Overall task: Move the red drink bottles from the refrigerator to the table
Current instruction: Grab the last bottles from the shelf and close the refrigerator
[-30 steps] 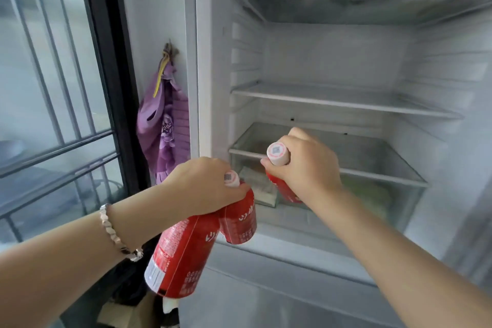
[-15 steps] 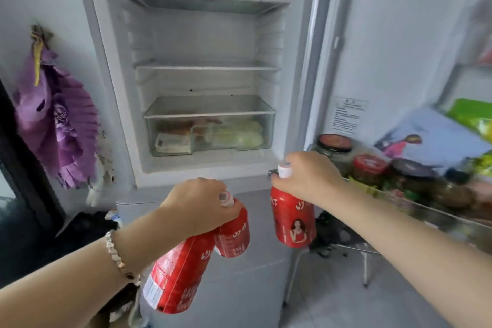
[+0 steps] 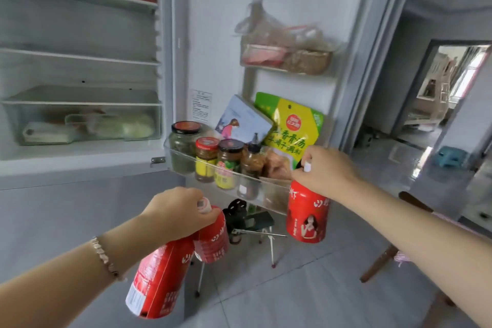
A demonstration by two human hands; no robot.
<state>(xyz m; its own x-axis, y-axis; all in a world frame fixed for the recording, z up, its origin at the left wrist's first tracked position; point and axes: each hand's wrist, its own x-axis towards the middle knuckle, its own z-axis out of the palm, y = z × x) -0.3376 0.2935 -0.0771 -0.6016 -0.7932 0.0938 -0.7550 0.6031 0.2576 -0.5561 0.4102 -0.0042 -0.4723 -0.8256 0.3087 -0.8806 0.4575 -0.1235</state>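
Open white refrigerator [image 3: 80, 66], left; its door shelf [image 3: 213, 168] of glass jars, centre. The left hand [image 3: 177, 210] grips two red plastic drink bottles [image 3: 159, 277] by their necks, its fingers hiding both caps. The right hand [image 3: 323, 170] grips a third red drink bottle [image 3: 307, 217] by the neck, the cap barely visible. All three hang in the air, outside the refrigerator. Top-shelf contents are blurred. Compared with half a second ago, the view has swung right: a doorway [image 3: 450, 88] now appears, far right.
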